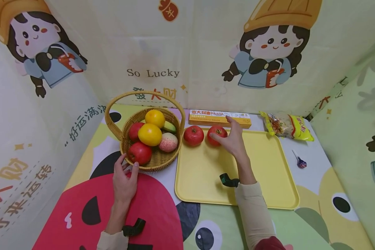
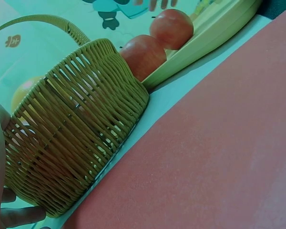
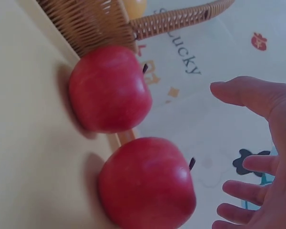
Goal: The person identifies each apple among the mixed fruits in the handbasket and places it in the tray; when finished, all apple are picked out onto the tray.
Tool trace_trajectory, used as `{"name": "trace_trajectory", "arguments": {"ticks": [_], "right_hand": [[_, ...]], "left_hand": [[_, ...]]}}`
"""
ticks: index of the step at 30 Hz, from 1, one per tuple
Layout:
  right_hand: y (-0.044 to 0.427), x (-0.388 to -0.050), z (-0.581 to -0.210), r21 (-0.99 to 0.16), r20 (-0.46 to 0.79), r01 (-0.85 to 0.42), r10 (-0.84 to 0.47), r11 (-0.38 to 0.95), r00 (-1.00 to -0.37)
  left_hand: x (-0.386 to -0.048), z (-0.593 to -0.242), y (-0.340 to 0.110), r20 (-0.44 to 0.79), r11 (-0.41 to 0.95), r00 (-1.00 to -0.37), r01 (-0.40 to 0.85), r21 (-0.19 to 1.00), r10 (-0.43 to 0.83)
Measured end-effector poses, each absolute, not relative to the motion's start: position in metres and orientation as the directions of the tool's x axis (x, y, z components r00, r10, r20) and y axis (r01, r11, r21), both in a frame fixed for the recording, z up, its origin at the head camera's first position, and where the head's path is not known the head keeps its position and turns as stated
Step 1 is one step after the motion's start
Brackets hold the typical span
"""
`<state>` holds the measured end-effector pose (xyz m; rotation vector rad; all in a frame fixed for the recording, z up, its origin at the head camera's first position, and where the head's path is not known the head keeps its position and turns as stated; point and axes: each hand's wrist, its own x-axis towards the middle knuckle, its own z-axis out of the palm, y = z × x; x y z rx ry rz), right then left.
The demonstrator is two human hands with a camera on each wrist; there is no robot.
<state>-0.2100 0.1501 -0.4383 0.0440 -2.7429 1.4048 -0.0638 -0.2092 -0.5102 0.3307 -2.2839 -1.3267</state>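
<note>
A wicker basket (image 1: 156,167) holds yellow fruits (image 1: 150,134), red fruits (image 1: 140,153), a speckled pink fruit (image 1: 168,142) and a green one. My left hand (image 1: 125,182) grips its near-left rim, thumb on the rim and fingers against the outer wall (image 2: 81,124). Two red apples, one left (image 1: 193,135) and one right (image 1: 217,135), stand side by side at the back-left of the yellow tray (image 1: 206,180). Over the right apple (image 3: 148,183) is my right hand (image 1: 234,140), fingers spread; the right wrist view shows a gap between hand (image 3: 271,143) and apple.
Behind the tray lies a pasta box (image 1: 219,119). A yellow food packet (image 1: 287,126) rests at the back right, with a wrapped lollipop (image 1: 301,163) in front of it, right of the tray. The basket's tall handle (image 1: 143,93) arches upward. Patterned cloth walls surround the table.
</note>
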Motion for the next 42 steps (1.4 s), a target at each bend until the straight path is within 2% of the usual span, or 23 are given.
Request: {"name": "trace_trajectory", "arguments": {"ticks": [7,26,42], "right_hand": [[0.140,-0.201,-0.423,-0.818,0.095,-0.093,-0.027,0.568,-0.995],[0.102,-0.172,-0.391,-0.810,0.274,-0.323,-0.171,0.489,-0.946],[0.064,-0.161,-0.391,-0.764,0.296,-0.444,-0.359,0.468,-0.885]], "left_hand": [[-0.063,-0.510,-0.209,0.272,0.504,-0.861,0.021,0.863,-0.430],[-0.064,-0.511,-0.210,0.256,0.497,-0.865,0.009,0.868,-0.432],[-0.065,-0.512,-0.210,0.266,0.500,-0.863,0.018,0.866,-0.429]]}}
